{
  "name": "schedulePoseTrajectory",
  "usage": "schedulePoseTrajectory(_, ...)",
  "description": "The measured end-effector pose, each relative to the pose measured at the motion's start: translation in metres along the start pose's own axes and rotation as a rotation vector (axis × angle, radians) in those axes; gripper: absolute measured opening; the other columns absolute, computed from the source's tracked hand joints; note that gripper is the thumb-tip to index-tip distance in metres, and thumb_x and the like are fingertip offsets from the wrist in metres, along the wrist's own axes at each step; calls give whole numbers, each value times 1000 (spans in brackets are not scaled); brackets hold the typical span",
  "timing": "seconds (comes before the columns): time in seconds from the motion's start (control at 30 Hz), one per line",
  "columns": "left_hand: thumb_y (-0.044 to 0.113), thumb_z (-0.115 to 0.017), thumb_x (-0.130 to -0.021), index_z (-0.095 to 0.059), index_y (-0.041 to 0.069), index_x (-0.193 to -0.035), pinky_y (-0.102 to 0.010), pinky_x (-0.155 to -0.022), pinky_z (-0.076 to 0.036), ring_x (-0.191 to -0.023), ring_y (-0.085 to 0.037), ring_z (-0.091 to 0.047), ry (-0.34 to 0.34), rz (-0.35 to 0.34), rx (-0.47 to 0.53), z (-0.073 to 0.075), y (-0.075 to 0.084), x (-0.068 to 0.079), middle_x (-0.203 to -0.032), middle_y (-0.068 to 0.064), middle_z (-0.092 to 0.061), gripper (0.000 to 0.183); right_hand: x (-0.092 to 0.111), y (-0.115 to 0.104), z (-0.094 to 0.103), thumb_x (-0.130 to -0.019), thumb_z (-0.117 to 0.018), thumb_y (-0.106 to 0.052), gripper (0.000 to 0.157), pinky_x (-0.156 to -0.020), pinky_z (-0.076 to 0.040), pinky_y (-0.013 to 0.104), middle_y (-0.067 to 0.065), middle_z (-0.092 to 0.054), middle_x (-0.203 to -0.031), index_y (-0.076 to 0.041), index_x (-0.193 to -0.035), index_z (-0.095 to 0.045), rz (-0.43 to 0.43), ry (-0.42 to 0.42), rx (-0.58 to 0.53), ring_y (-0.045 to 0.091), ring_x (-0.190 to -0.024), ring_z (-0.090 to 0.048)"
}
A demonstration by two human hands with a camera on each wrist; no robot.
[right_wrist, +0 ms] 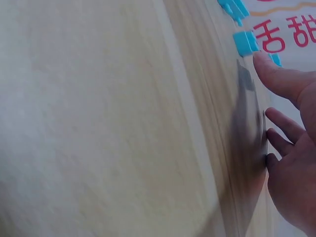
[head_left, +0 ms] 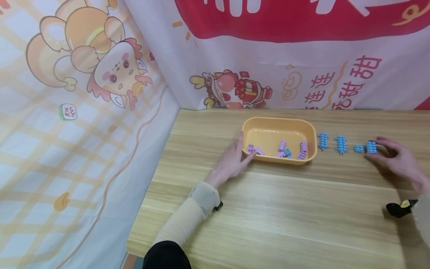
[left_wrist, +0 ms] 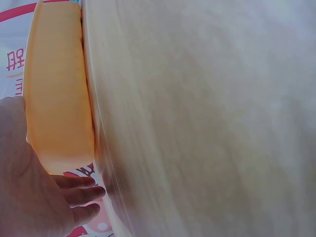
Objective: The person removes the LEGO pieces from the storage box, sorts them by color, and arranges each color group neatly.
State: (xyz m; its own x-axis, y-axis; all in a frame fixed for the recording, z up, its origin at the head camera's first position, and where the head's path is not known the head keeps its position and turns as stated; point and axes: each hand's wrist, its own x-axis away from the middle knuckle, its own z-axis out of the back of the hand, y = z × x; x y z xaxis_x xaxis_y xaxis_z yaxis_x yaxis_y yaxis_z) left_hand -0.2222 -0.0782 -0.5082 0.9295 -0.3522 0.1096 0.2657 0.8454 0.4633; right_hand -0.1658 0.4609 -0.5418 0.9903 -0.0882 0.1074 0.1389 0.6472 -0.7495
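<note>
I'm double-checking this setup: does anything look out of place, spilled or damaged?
Nothing looks spilled or damaged. One mild oddity: in the yellow tray, a blue piece lies among pink pieces near the front wall, while the other visible blue pieces sit in a row on the table, right of the tray.

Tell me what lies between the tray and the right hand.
In the head view, three blue pieces lie between the tray and the right hand, which holds a fourth piece.
</note>
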Motion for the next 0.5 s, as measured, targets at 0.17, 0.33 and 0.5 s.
schedulePoseTrajectory(0.17,83,-31,-107,16,24,-176,-51,-141,-25,-170,-37,-29,0,0,1,2,-1,0,-184,-18,-22,102,-6,3,4,-114,-61,-22,67,-131,-5,79,39,-1,-179,18,-159,-32,2,-7,40,68,-162,-3)
schedulePoseTrajectory(0.33,84,-29,-106,13,21,-177,-49,-141,-25,-170,-36,-29,2,-5,-6,4,-1,-1,-184,-17,-22,104,-9,5,3,-116,-56,-21,63,-127,-9,85,39,1,-178,18,-160,-33,-15,7,66,71,-161,-4)
schedulePoseTrajectory(0.5,84,-28,-106,16,23,-176,-47,-142,-25,-170,-35,-30,-7,-6,-20,0,-1,-3,-184,-16,-24,103,-6,10,2,-115,-56,-18,61,-129,-8,83,37,3,-179,18,-159,-33,-15,31,72,68,-162,-1)
